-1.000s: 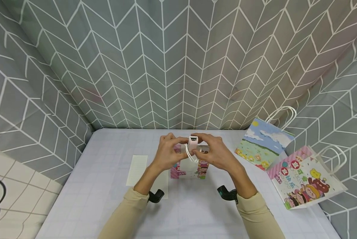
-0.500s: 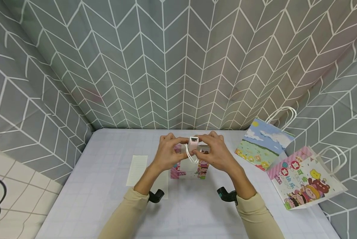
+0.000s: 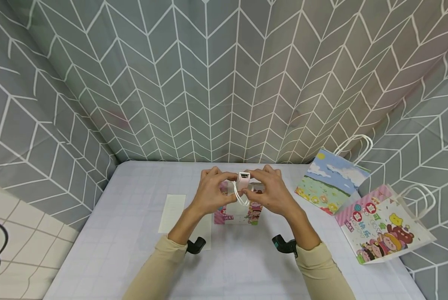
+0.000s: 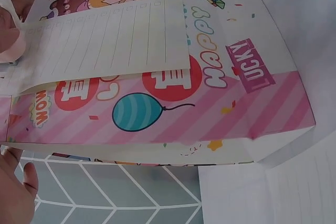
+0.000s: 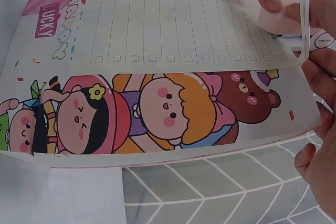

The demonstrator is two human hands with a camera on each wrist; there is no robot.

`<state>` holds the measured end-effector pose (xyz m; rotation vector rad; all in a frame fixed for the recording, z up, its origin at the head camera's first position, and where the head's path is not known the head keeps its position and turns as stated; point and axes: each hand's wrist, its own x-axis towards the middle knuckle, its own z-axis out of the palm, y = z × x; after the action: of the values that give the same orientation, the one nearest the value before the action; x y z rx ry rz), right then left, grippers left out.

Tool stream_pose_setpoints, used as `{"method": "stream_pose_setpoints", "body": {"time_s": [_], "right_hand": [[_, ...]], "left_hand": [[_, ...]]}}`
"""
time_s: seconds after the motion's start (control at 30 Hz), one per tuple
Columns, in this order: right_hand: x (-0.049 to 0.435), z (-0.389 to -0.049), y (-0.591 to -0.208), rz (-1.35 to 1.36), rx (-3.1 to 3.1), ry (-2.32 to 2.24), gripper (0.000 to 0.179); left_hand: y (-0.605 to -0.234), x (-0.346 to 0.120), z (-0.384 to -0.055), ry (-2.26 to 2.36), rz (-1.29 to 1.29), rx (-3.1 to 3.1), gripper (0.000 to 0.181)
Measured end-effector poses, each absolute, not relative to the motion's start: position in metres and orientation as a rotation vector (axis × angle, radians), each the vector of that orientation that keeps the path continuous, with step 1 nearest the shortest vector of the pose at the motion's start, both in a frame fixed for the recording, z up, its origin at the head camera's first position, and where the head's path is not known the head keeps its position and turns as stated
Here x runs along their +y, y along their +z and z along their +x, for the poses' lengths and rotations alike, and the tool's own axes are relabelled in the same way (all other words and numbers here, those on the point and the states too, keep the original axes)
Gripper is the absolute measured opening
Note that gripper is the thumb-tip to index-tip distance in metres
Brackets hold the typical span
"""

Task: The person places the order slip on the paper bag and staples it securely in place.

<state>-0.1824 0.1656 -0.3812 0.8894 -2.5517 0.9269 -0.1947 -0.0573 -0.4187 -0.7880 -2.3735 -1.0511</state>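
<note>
Stapler (image 3: 243, 181) sits at the end of the lined sheet (image 5: 173, 30) against the paper bag (image 5: 173, 106); left hand (image 3: 210, 188) and right hand (image 3: 270, 189) pinch it between their fingers, probably for even pressure.

A grey curtain (image 3: 224, 83) with white zigzags hangs behind the table (image 3: 130, 208).

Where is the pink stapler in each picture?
Head: the pink stapler, near the centre, held between left hand and right hand.
Left wrist: the pink stapler, cut off by the left edge, upper half.
Right wrist: the pink stapler, upper right, partly behind the white handle.
Shared landmark: the LUCKY label nearest the hands.
</note>
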Motion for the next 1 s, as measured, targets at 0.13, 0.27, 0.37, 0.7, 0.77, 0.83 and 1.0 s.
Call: {"method": "stream_pose_setpoints", "body": {"time_s": [0.13,0.27,0.37,0.7,0.77,0.83,1.0], "right_hand": [[0.1653,-0.1825,-0.3814,0.905,-2.541,0.902,0.039],[0.1650,-0.1834,-0.3821,0.913,-2.519,0.893,0.039],[0.1647,-0.1841,-0.3833,0.922,-2.505,0.889,0.038],[0.1641,-0.1825,-0.3850,0.948,-2.477,0.886,0.034],[0.1640,-0.1821,-0.3856,0.955,-2.475,0.885,0.034],[0.1639,-0.1822,-0.3862,0.957,-2.469,0.885,0.034],[0.1643,-0.1829,-0.3862,0.956,-2.459,0.875,0.038]], "left_hand": [[-0.4196,-0.0571,-0.1954,-1.037,-0.790,-2.362,0.047],[-0.4204,-0.0566,-0.1968,-1.044,-0.787,-2.345,0.045],[-0.4207,-0.0562,-0.1968,-1.053,-0.784,-2.337,0.044],[-0.4240,-0.0568,-0.1964,-1.026,-0.786,-2.306,0.043],[-0.4245,-0.0572,-0.1960,-1.016,-0.783,-2.302,0.043],[-0.4245,-0.0571,-0.1958,-1.013,-0.781,-2.299,0.043],[-0.4237,-0.0566,-0.1963,-1.011,-0.786,-2.296,0.043]]}}
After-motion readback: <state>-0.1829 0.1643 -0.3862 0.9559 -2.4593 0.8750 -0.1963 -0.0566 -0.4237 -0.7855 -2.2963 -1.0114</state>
